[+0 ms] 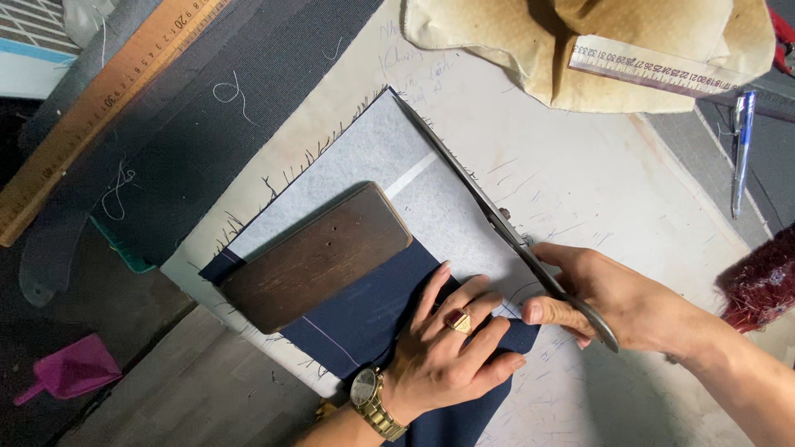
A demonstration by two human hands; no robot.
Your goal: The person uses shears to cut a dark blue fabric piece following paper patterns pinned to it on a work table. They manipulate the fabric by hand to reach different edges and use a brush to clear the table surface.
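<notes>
Navy cloth (pixel 373 319) with pale grey interfacing (pixel 364 157) is spread on a chalk-marked table (pixel 580 182), weighted by a dark wooden block (pixel 319 257). It is pressed flat by the left hand (pixel 451 343), fingers extended and together. Scissors (pixel 497 219) are gripped in the right hand (pixel 613 298), fingers curled through the handles, blades closed along the cloth's right edge.

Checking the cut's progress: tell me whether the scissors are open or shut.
Shut, or nearly: the scissors' long blades lie together as one thin line along the grey fabric's edge, gripped by the right hand.
</notes>
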